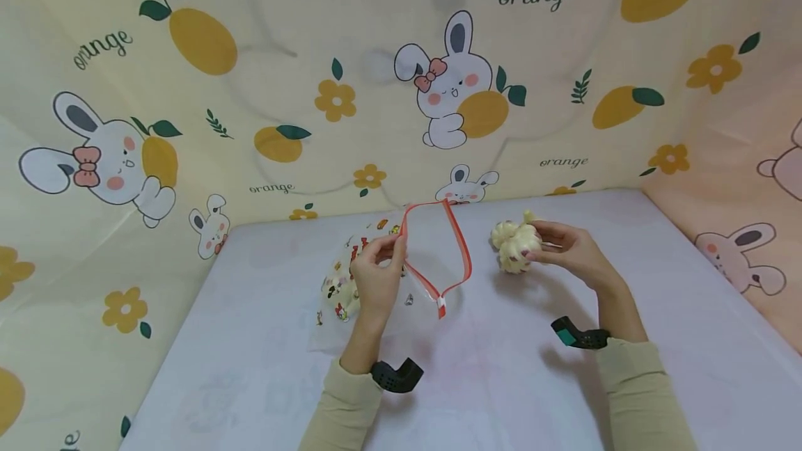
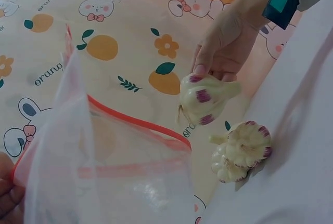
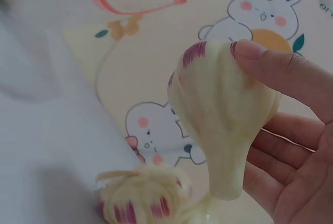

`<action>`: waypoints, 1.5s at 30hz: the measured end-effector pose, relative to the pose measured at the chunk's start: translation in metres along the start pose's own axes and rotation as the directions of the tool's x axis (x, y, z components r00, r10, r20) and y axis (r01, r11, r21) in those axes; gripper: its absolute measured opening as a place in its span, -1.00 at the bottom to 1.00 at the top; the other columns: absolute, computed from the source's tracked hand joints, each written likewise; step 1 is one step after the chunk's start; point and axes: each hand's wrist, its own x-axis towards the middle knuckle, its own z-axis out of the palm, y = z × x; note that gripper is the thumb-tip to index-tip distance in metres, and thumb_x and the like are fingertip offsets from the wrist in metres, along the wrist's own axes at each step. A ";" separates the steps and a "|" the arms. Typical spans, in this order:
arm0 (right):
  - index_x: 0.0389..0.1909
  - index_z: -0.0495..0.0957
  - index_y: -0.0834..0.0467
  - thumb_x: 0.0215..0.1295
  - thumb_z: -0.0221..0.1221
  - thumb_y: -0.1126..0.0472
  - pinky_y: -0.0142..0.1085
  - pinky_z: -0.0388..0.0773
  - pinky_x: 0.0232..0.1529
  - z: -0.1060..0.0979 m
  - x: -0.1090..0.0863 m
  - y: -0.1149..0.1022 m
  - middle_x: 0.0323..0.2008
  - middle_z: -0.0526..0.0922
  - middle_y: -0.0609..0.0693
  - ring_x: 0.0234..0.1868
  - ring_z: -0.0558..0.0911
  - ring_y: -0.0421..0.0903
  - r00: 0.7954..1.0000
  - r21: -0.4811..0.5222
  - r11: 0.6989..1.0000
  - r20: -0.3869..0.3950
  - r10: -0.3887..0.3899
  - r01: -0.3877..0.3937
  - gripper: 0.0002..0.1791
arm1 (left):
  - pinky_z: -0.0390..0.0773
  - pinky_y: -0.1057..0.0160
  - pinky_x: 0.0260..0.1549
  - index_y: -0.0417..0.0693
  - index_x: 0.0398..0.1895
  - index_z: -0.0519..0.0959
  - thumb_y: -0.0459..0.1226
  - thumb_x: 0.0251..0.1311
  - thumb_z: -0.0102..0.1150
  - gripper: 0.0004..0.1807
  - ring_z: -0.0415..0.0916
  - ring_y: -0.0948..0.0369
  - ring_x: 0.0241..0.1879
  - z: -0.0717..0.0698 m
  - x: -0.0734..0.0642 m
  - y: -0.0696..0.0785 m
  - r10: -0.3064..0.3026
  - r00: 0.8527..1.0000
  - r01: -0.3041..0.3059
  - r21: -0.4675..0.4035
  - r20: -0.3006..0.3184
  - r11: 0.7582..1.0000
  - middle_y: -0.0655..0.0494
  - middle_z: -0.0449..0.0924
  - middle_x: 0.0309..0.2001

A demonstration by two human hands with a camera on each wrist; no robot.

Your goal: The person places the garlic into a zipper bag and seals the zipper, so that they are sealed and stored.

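My left hand [image 1: 379, 280] pinches the red rim of a clear zip bag [image 1: 421, 301] printed with small cartoon figures. The bag's mouth gapes toward the right, and something pale bulges inside its left part, too covered by the print to tell. My right hand [image 1: 583, 252] holds a garlic bulb [image 3: 221, 94] with purple streaks, thumb on one side and fingers on the other. Below that bulb, in the left wrist view, lie other garlic bulbs [image 2: 248, 143]. One streaked bulb [image 3: 143, 198] also shows low in the right wrist view.
A white table surface [image 1: 501, 381] lies under the bag and the garlic. Behind and beside it hangs a cream cloth [image 1: 376, 33] printed with rabbits and oranges. Black wrist cameras sit on the left wrist [image 1: 397, 375] and the right wrist [image 1: 579, 334].
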 end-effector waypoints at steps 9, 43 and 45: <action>0.29 0.30 0.42 0.15 0.34 0.25 -0.65 0.55 -0.10 0.011 0.008 -0.008 -0.07 0.47 -0.54 -0.09 0.55 -0.61 1.000 -0.006 1.000 0.008 0.015 -0.015 -0.28 | 0.59 0.47 -0.44 -0.30 -0.28 0.68 -0.30 0.21 0.24 -0.81 0.50 0.51 -0.50 0.000 0.001 0.000 -0.014 1.000 0.014 -0.004 -0.004 1.000 -0.22 0.70 -0.45; 0.28 0.32 0.40 0.10 0.37 0.28 -0.63 0.55 -0.06 0.038 0.012 -0.035 -0.02 0.48 -0.40 -0.06 0.57 -0.55 0.999 0.056 0.998 0.029 -0.035 0.034 -0.27 | 0.57 0.54 -0.39 -0.29 -0.27 0.67 -0.27 0.22 0.24 -0.79 0.58 0.27 -0.46 -0.001 0.000 0.004 -0.034 0.999 0.034 -0.009 0.009 0.999 -0.23 0.70 -0.42; 0.27 0.32 0.41 0.09 0.36 0.30 -0.63 0.55 -0.05 0.040 0.012 -0.036 -0.03 0.49 -0.40 -0.06 0.58 -0.54 0.998 0.069 0.996 0.028 -0.052 0.050 -0.27 | 0.57 0.54 -0.39 -0.30 -0.27 0.67 -0.28 0.22 0.23 -0.80 0.57 0.32 -0.47 -0.001 0.000 0.004 -0.027 1.000 0.027 -0.013 0.007 1.000 -0.23 0.69 -0.43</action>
